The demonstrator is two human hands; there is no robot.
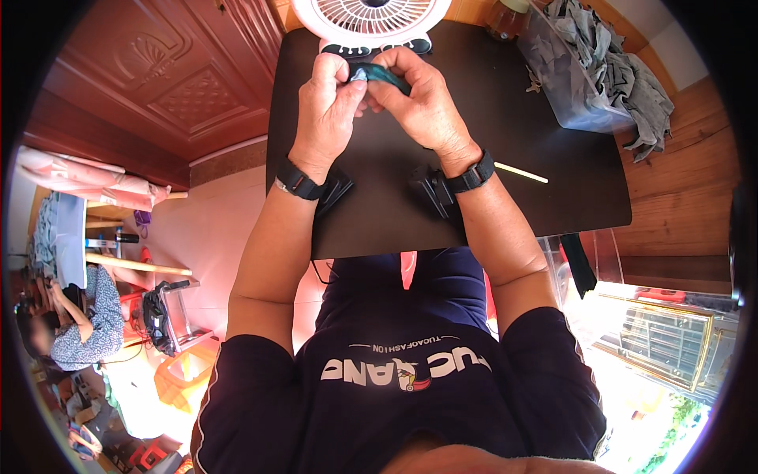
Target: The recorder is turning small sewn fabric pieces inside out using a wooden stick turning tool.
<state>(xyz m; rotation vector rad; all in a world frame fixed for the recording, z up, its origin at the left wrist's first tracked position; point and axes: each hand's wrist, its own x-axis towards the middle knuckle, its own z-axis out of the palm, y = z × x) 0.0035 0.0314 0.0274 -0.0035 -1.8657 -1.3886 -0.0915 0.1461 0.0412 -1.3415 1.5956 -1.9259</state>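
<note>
Since 2-sided steadying is presumably needed, the dark green cloth-like piece (382,73) is pinched between thumb and fingers by left hand (329,104) and right hand (425,101).

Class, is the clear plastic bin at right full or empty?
Not empty: grey cloth heaps inside the bin and hangs over its rim. Whether it's packed solid isn't clear.

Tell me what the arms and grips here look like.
They are human: the left grip and right grip are ungloved, and the forearms are bare except for a black strap on each, with a black, boxy piece at its inner side. The short sleeves are dark navy, with a thin pale line down the outer side.
</note>
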